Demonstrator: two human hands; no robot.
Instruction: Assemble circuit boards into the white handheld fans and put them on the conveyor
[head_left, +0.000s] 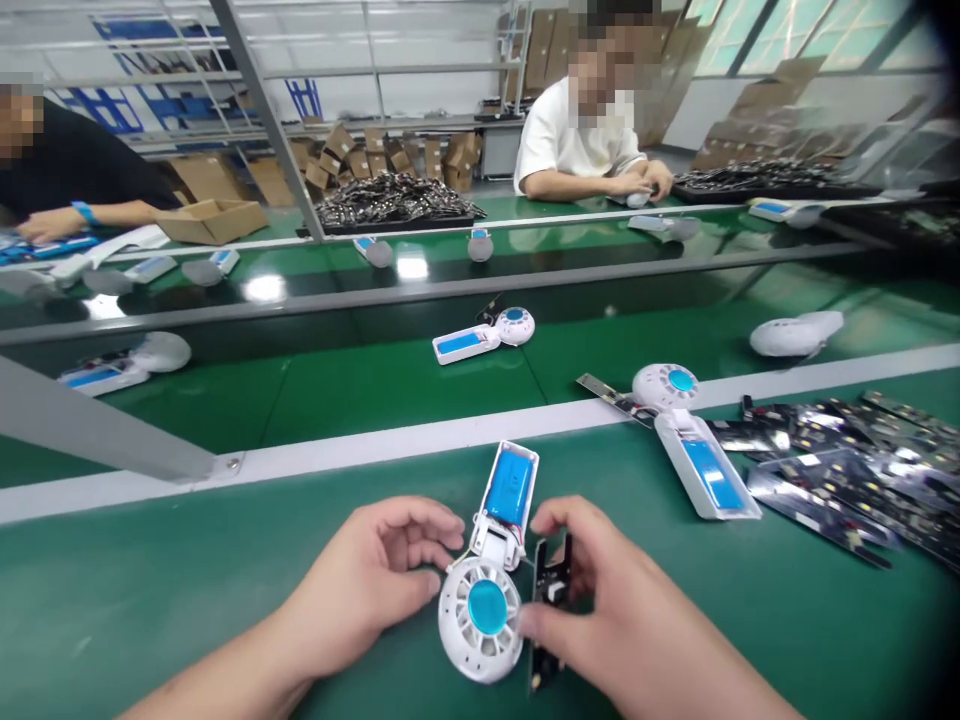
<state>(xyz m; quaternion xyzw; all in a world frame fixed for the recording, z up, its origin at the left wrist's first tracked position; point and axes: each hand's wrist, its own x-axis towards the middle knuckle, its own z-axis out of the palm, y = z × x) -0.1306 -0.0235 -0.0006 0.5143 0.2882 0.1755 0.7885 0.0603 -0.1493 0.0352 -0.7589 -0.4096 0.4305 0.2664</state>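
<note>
A white handheld fan [480, 620] lies opened on the green mat, its round head toward me and its handle, with a blue battery [511, 484], pointing away. To its right, my right hand [592, 590] grips a black circuit board [551, 590] on edge between thumb and fingers. At the fan's left side is my left hand [390, 570], its fingers curved and apart, with nothing held in it. The left fingertips are close to the fan's neck, where thin wires show.
Another opened fan [705, 465] with a board lies at the right, beside a pile of circuit boards [847, 460]. Beyond the white rail [442, 432], a green belt [360, 375] carries more fans. A metal post [97, 420] stands at the left. Two people work across the line.
</note>
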